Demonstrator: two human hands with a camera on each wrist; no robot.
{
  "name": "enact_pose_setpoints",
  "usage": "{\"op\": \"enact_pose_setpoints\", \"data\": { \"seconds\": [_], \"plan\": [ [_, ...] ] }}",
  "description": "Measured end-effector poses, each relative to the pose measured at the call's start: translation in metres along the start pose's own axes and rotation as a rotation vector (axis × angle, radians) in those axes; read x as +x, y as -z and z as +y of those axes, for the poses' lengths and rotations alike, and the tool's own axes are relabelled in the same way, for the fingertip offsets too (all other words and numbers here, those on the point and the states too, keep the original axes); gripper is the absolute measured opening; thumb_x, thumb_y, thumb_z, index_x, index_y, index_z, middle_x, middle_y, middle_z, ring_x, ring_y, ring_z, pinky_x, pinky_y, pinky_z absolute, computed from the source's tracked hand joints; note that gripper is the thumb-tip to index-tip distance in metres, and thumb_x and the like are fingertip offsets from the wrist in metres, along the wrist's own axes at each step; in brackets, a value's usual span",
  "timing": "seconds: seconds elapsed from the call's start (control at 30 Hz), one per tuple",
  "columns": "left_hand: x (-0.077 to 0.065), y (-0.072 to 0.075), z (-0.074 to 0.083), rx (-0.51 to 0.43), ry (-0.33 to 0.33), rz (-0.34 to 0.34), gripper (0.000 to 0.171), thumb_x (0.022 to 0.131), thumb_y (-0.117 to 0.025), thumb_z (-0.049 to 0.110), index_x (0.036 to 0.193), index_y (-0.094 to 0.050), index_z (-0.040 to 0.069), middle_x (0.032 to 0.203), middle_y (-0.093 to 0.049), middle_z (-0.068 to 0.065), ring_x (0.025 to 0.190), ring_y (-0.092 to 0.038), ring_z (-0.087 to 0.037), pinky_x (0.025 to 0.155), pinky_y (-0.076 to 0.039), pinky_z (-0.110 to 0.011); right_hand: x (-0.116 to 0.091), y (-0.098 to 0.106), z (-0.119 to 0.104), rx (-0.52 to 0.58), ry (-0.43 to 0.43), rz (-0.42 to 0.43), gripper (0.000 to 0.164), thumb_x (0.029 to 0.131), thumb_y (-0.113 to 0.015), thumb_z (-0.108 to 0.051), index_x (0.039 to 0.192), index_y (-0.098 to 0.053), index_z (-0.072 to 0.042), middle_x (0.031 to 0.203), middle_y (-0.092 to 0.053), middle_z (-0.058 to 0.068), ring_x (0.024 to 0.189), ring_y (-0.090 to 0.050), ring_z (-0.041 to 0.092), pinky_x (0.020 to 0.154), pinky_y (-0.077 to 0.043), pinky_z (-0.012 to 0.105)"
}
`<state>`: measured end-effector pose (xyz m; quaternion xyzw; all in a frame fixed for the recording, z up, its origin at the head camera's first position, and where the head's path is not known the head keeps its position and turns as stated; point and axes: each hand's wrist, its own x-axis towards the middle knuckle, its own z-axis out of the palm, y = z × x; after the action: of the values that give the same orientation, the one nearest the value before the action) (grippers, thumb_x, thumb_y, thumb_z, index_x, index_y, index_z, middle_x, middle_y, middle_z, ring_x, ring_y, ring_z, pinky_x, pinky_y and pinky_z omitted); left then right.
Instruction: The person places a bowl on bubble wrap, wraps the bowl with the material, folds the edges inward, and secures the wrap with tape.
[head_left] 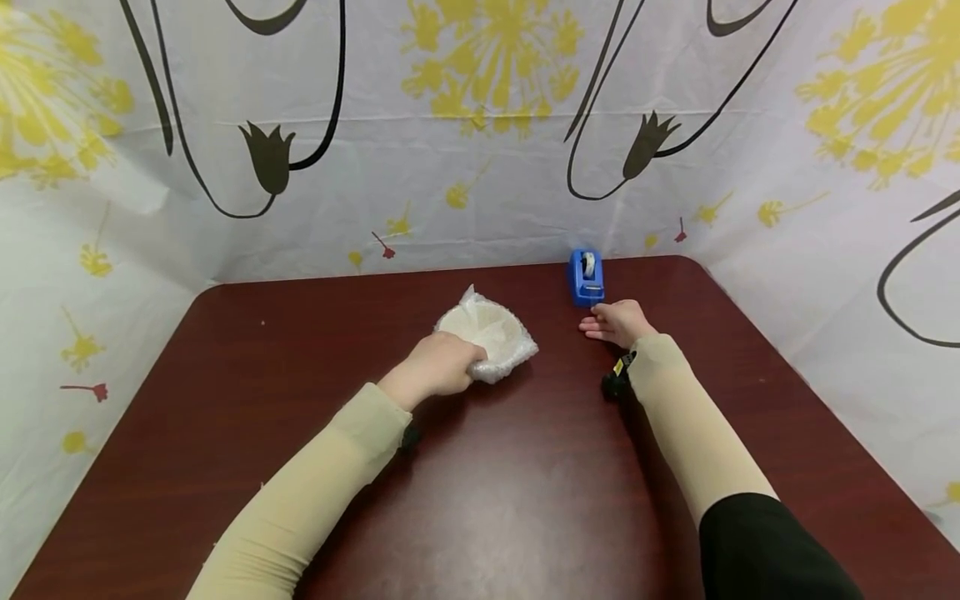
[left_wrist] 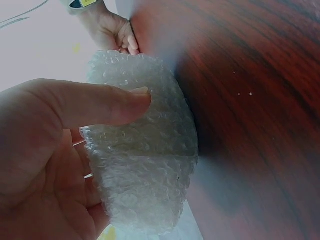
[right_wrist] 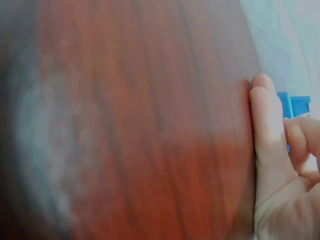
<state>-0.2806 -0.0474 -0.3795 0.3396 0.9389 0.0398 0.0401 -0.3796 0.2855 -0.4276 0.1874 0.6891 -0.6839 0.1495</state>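
Observation:
A pale round bowl-like dish (head_left: 491,329) wrapped in clear bubble wrap (left_wrist: 145,165) is in my left hand (head_left: 438,364). The left thumb presses on one side of the wrap, and the fingers go behind it. My right hand (head_left: 617,323) is at the front end of a blue tape dispenser (head_left: 586,279) with a roll of tape (head_left: 588,265). Right thumb and forefinger come together there in a pinch at the tape's end; the strip itself is hard to make out. In the right wrist view, the other fingers (right_wrist: 267,125) extend beside the tabletop, and part of the blue dispenser shows behind them.
The dark red-brown wooden table (head_left: 525,500) has rounded far corners. A white sheet (head_left: 450,225) with yellow and dark flower prints hangs behind it and at both sides. The dispenser stands near the far edge. A dark wrist-worn device (head_left: 615,383) sits under the right wrist.

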Motion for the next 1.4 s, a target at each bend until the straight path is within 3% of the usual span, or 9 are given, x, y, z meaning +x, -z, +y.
{"op": "enact_pose_setpoints", "data": {
  "seconds": [0.2, 0.43, 0.57, 0.8, 0.9, 1.03, 1.1, 1.27, 1.4],
  "plan": [
    [-0.001, 0.002, 0.001, 0.007, 0.011, 0.003, 0.022, 0.082, -0.063, 0.006, 0.072, -0.055, 0.024, 0.064, -0.05, 0.006, 0.07, -0.052, -0.017, 0.061, -0.046, -0.034, -0.007, -0.004, -0.001, -0.027, 0.033, 0.027, 0.012, 0.099, -0.047, -0.004, 0.104, -0.047, 0.006, 0.072, -0.067, 0.009, 0.064, -0.07, 0.016, 0.069, -0.058, 0.031],
    [-0.002, 0.001, 0.001, 0.005, 0.015, -0.014, 0.02, 0.082, -0.063, 0.006, 0.075, -0.057, 0.024, 0.067, -0.053, 0.006, 0.073, -0.053, -0.017, 0.062, -0.047, -0.036, -0.015, 0.003, 0.007, -0.049, 0.088, -0.054, 0.025, 0.102, -0.045, -0.013, 0.114, -0.048, 0.009, 0.077, -0.067, 0.008, 0.068, -0.069, 0.016, 0.07, -0.058, 0.032],
    [-0.004, 0.004, 0.003, 0.018, 0.027, -0.02, 0.018, 0.082, -0.064, 0.007, 0.077, -0.059, 0.023, 0.069, -0.055, 0.005, 0.075, -0.056, -0.018, 0.064, -0.049, -0.039, -0.028, 0.004, 0.001, -0.128, 0.116, -0.079, 0.037, 0.103, -0.045, -0.018, 0.124, -0.045, 0.013, 0.083, -0.068, 0.008, 0.071, -0.068, 0.016, 0.072, -0.058, 0.034],
    [-0.004, 0.006, 0.005, 0.018, 0.012, -0.018, 0.018, 0.082, -0.063, 0.005, 0.078, -0.061, 0.022, 0.07, -0.055, 0.004, 0.075, -0.056, -0.019, 0.063, -0.049, -0.04, -0.054, -0.006, -0.028, -0.339, 0.19, -0.115, 0.028, 0.102, -0.048, -0.02, 0.105, -0.052, 0.008, 0.088, -0.068, 0.016, 0.068, -0.066, 0.018, 0.069, -0.058, 0.038],
    [-0.003, 0.004, 0.006, 0.017, 0.014, -0.02, 0.019, 0.082, -0.063, 0.004, 0.077, -0.059, 0.022, 0.069, -0.055, 0.004, 0.073, -0.055, -0.019, 0.062, -0.048, -0.04, -0.066, -0.018, -0.044, -0.429, 0.218, -0.165, 0.031, 0.1, -0.053, -0.023, 0.103, -0.055, 0.008, 0.091, -0.068, 0.019, 0.066, -0.066, 0.018, 0.07, -0.058, 0.04],
    [-0.005, 0.002, 0.002, 0.033, 0.028, -0.017, 0.019, 0.081, -0.063, 0.004, 0.076, -0.059, 0.022, 0.069, -0.055, 0.005, 0.074, -0.056, -0.018, 0.062, -0.049, -0.04, -0.079, -0.049, -0.065, -0.564, 0.287, -0.272, 0.033, 0.098, -0.057, -0.026, 0.105, -0.061, 0.007, 0.091, -0.068, 0.016, 0.063, -0.062, 0.018, 0.067, -0.056, 0.038],
    [-0.005, 0.002, 0.001, 0.034, 0.03, -0.018, 0.019, 0.081, -0.063, 0.004, 0.076, -0.058, 0.022, 0.069, -0.054, 0.005, 0.074, -0.056, -0.018, 0.063, -0.049, -0.04, -0.084, -0.066, -0.073, -0.632, 0.334, -0.329, 0.031, 0.098, -0.057, -0.024, 0.097, -0.062, 0.006, 0.091, -0.069, 0.015, 0.062, -0.059, 0.02, 0.061, -0.053, 0.035],
    [-0.004, 0.003, 0.001, 0.007, 0.026, -0.028, 0.019, 0.082, -0.063, 0.005, 0.075, -0.057, 0.022, 0.066, -0.052, 0.004, 0.071, -0.053, -0.018, 0.062, -0.047, -0.038, -0.093, -0.107, -0.082, -0.766, 0.428, -0.47, 0.036, 0.097, -0.055, -0.019, 0.066, -0.045, -0.004, 0.089, -0.071, 0.013, 0.054, -0.05, 0.023, 0.05, -0.039, 0.028],
    [-0.004, 0.004, 0.002, 0.006, 0.017, -0.038, 0.015, 0.083, -0.064, 0.007, 0.08, -0.061, 0.021, 0.068, -0.054, 0.004, 0.072, -0.053, -0.018, 0.062, -0.047, -0.037, -0.094, -0.132, -0.084, -0.827, 0.452, -0.576, 0.038, 0.093, -0.055, -0.012, 0.059, -0.038, -0.009, 0.088, -0.07, 0.016, 0.045, -0.041, 0.019, 0.049, -0.032, 0.03]
  ]
}}
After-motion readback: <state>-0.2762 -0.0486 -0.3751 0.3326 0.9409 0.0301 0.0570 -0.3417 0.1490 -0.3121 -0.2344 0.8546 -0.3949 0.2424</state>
